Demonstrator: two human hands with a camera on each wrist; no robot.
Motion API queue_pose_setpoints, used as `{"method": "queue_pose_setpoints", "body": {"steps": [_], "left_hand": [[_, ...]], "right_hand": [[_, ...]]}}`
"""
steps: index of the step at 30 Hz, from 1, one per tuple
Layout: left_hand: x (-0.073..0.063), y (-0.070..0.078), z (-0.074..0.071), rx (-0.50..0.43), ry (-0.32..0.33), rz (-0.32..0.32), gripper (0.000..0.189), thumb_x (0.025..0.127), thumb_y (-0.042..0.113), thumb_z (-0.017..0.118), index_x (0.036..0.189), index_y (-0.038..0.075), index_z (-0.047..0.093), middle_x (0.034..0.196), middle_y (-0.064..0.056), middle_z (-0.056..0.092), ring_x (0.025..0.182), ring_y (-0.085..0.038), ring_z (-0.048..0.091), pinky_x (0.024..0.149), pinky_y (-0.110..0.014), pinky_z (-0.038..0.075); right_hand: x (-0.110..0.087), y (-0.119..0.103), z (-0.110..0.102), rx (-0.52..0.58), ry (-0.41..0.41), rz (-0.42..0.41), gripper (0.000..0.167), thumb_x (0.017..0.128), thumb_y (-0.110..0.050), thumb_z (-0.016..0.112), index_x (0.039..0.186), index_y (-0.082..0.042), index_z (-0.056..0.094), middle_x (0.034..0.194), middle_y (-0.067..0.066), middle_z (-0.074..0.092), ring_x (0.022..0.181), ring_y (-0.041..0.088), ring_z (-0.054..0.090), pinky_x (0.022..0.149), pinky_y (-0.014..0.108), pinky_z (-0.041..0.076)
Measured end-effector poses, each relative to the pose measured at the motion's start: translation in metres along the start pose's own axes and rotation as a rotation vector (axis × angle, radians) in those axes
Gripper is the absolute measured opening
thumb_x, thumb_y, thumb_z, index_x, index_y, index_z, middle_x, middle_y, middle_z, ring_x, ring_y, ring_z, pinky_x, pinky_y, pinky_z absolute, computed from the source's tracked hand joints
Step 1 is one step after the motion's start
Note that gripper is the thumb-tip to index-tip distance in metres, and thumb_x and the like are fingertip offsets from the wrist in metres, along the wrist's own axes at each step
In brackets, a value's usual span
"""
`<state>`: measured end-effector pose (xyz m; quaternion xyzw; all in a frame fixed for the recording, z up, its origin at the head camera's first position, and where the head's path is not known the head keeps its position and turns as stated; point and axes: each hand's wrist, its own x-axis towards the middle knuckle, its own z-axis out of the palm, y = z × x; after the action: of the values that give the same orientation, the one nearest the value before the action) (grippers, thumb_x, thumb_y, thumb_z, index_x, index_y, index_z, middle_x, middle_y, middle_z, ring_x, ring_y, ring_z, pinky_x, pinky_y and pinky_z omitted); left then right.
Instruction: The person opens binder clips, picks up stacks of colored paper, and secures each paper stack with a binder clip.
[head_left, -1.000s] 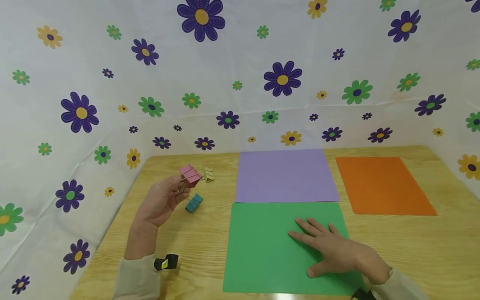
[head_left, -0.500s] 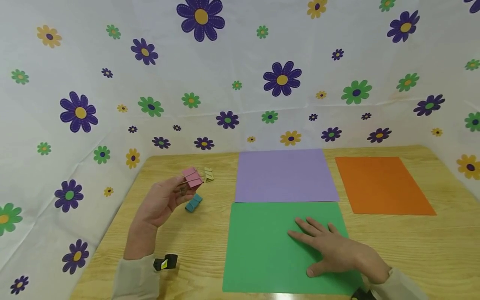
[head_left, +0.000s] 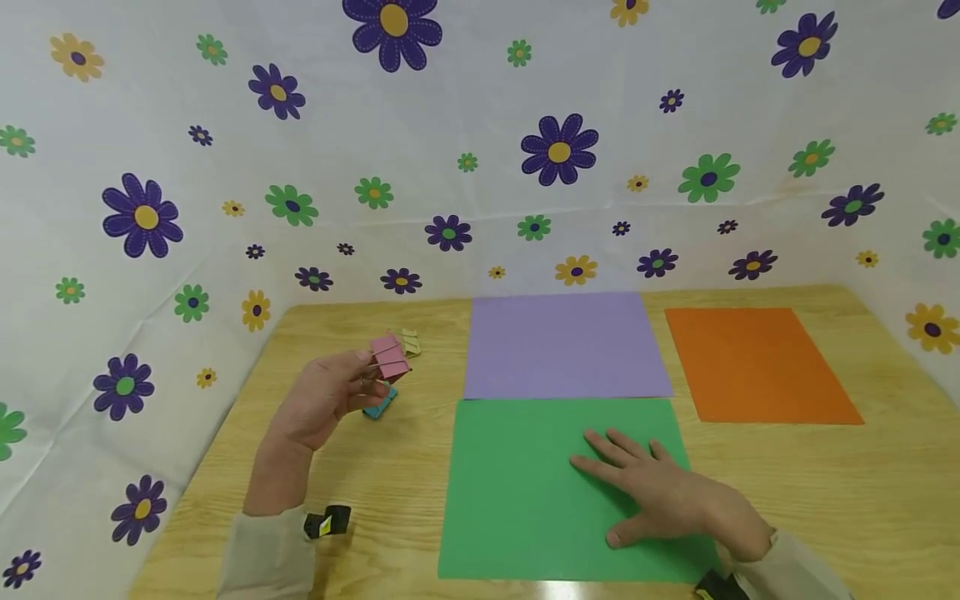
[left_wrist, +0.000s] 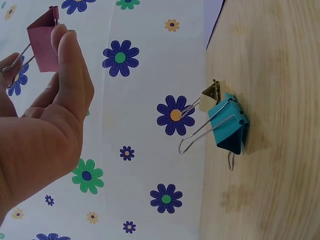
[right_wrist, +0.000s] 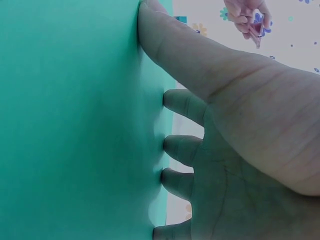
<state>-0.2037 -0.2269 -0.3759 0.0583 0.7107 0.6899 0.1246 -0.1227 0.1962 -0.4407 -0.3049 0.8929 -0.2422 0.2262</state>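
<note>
L hand (head_left: 326, 400), lower left of ctr. in head view: grip narrow, fingers & thumb curled; pink clip (head_left: 390, 357) is held at the tips. Clip is judged to be raised off worktop (head_left: 397, 517), no contact seen in L wrist view. A wire handle is seen running from clip body back toward the fingers; body axis is tilted slightly, upper left to lower right.

Blue clip (head_left: 381, 404) is noted on worktop just below the held clip in head view, partly hidden by L fingers. Yellow clip (head_left: 410, 342) is noted just beyond pink clip, partly covered by it in same view.

Governing relation, as judged: pink clip vs. green sheet (head_left: 517, 492). Sheet is found to the right of & below the clip, at bottom ctr., apart from it, w/ long edges L–R. Clip is already in L hand; R hand (head_left: 660, 487) is well apart from it.

Purple sheet (head_left: 566, 346) is found directly above green; edges meet, overlap can't be told. R hand grip: wide, nothing held, spread fingertips & thumb pressed on green sheet's right half. Orange sheet (head_left: 761, 367) is recorded at right, apart from both.
</note>
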Motion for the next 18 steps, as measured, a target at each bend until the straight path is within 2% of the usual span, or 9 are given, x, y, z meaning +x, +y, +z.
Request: {"method": "queue_pose_setpoints", "body": {"steps": [3,8,11,18], "left_hand": [[0.0002,-0.0007,0.0029,0.055,-0.018,0.006,0.031,0.105,0.026,0.049,0.114,0.003,0.068,0.093,0.001,0.071,0.082,-0.012,0.068,0.075,-0.025,0.058],[-0.0008,-0.0013,0.0042,0.099,-0.024,0.017,0.045,0.105,0.025,0.049,0.125,-0.015,0.056,0.092,0.000,0.070,0.081,-0.013,0.068,0.074,-0.027,0.058],[-0.0006,-0.0018,0.0038,0.103,-0.023,0.015,0.047,0.106,0.026,0.048,0.126,-0.016,0.054,0.092,-0.001,0.070,0.081,-0.013,0.068,0.075,-0.027,0.058],[-0.0006,0.0000,0.0018,0.089,-0.044,0.036,0.043,0.106,0.026,0.048,0.123,-0.011,0.058,0.091,-0.004,0.069,0.081,-0.013,0.067,0.076,-0.027,0.058]], "right_hand": [[-0.0005,-0.0006,0.0004,0.005,-0.002,-0.007,0.090,0.084,-0.046,0.076,0.157,-0.018,0.031,0.165,0.016,0.011,0.149,0.046,0.006,0.105,0.080,0.008],[-0.0001,-0.0023,0.0000,-0.008,0.002,-0.009,0.090,0.084,-0.046,0.076,0.156,-0.019,0.032,0.165,0.016,0.011,0.149,0.045,0.007,0.105,0.079,0.009],[-0.0002,-0.0028,0.0001,-0.016,0.009,-0.013,0.089,0.084,-0.045,0.077,0.156,-0.018,0.033,0.165,0.016,0.012,0.149,0.046,0.008,0.105,0.080,0.010],[-0.0035,-0.0012,-0.0034,-0.025,0.041,-0.018,0.086,0.085,-0.048,0.075,0.154,-0.015,0.036,0.164,0.016,0.018,0.148,0.046,0.014,0.107,0.076,0.014]]}}
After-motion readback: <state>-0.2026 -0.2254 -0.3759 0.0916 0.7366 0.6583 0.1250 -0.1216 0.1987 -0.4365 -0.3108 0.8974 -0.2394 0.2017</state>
